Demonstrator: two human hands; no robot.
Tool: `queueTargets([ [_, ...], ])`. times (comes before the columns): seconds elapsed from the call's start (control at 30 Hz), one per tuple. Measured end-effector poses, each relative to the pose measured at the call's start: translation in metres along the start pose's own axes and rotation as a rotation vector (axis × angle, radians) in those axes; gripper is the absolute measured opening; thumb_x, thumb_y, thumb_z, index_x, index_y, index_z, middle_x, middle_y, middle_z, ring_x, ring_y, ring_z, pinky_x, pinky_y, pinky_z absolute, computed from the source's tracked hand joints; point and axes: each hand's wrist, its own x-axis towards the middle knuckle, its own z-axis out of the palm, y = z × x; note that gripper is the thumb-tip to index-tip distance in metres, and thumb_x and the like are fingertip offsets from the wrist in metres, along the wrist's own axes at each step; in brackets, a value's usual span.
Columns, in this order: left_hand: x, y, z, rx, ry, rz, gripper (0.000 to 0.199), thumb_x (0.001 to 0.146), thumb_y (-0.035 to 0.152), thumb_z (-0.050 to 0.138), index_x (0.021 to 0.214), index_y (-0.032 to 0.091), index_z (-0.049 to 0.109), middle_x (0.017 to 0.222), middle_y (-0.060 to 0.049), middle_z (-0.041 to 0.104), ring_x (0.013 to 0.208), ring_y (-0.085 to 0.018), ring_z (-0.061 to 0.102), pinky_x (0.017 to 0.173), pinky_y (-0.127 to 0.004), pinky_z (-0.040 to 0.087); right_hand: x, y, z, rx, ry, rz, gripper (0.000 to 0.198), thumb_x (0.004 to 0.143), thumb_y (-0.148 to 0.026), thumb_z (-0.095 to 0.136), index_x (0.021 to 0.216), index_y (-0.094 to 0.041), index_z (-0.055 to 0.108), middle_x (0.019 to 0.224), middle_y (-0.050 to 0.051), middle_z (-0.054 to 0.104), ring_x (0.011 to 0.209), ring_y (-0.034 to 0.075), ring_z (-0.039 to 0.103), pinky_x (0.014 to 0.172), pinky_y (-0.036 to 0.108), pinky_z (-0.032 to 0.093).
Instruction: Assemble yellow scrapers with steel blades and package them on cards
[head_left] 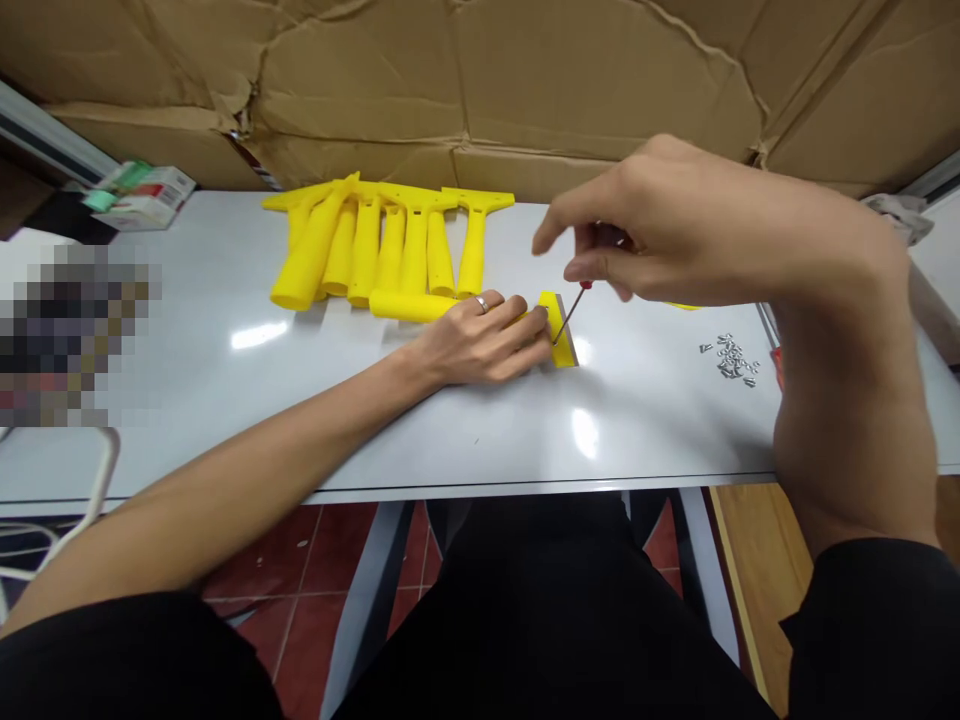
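Note:
My left hand (495, 335), with a ring on one finger, lies over a yellow plastic scraper (409, 306) and presses it to the table. The scraper's wide head shows past my fingertips, with a thin metal blade (571, 335) along its edge. My right hand (626, 235) is closed round a screwdriver (572, 312), whose handle it mostly hides; a bit of red shows below the fingers. The slanting shaft meets the scraper's head with its tip. Behind my left hand, several more yellow scrapers (411, 240) lie in a row, some overlapping.
Small metal screws (731, 358) lie in a loose pile on the white table (480, 455), right of the scraper. A small box (154, 200) stands at the back left. Cardboard (525, 80) walls the rear edge. Part of a yellow thing (684, 305) peeks out below my right wrist.

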Motion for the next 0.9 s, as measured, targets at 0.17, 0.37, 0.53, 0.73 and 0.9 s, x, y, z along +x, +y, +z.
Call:
queueTargets([
  [0.17, 0.0039, 0.0000, -0.0009, 0.027, 0.029, -0.002, 0.020, 0.093, 0.011, 0.064, 0.075, 0.020, 0.059, 0.086, -0.002, 0.074, 0.068, -0.014, 0.061, 0.052, -0.029, 0.037, -0.0018, 0.0011, 0.0042, -0.316, -0.090, -0.036, 0.028, 0.101, -0.039, 0.057, 0.123, -0.022, 0.063, 0.087, 0.003, 0.068, 0.066, 0.010, 0.053, 0.064, 0.025, 0.038],
  [0.37, 0.0027, 0.0001, -0.0010, 0.047, -0.005, -0.026, 0.022, 0.095, 0.012, 0.060, 0.074, 0.020, 0.059, 0.084, 0.000, 0.073, 0.067, -0.014, 0.062, 0.052, -0.028, 0.036, -0.0060, 0.0005, 0.0007, -0.251, -0.061, -0.065, 0.042, 0.093, -0.019, 0.067, 0.133, -0.029, 0.059, 0.078, -0.002, 0.065, 0.067, 0.011, 0.056, 0.064, 0.026, 0.038],
  [0.53, 0.0035, 0.0000, -0.0018, 0.047, -0.006, -0.039, 0.018, 0.092, 0.012, 0.065, 0.076, 0.020, 0.061, 0.081, 0.000, 0.072, 0.066, -0.014, 0.061, 0.051, -0.029, 0.039, -0.0050, -0.0001, 0.0025, -0.373, -0.114, -0.064, 0.054, 0.097, -0.029, 0.060, 0.149, -0.026, 0.045, 0.102, 0.005, 0.072, 0.081, 0.015, 0.064, 0.069, 0.027, 0.043],
  [0.73, 0.0037, 0.0011, -0.0013, 0.055, -0.014, -0.052, 0.017, 0.094, 0.013, 0.063, 0.078, 0.020, 0.063, 0.078, 0.001, 0.070, 0.067, -0.015, 0.061, 0.054, -0.029, 0.039, -0.0062, -0.0069, 0.0022, -0.430, -0.150, -0.008, 0.053, 0.101, -0.033, 0.051, 0.153, -0.030, 0.041, 0.089, 0.001, 0.070, 0.074, 0.015, 0.063, 0.068, 0.026, 0.041],
  [0.9, 0.0010, 0.0018, 0.0003, 0.046, -0.027, -0.053, 0.020, 0.097, 0.017, 0.060, 0.077, 0.019, 0.063, 0.080, -0.001, 0.070, 0.068, -0.015, 0.061, 0.055, -0.030, 0.037, -0.0047, -0.0064, 0.0005, -0.377, -0.261, -0.026, 0.072, 0.093, -0.017, 0.055, 0.161, -0.032, 0.034, 0.118, 0.003, 0.071, 0.094, 0.016, 0.066, 0.072, 0.025, 0.042],
])
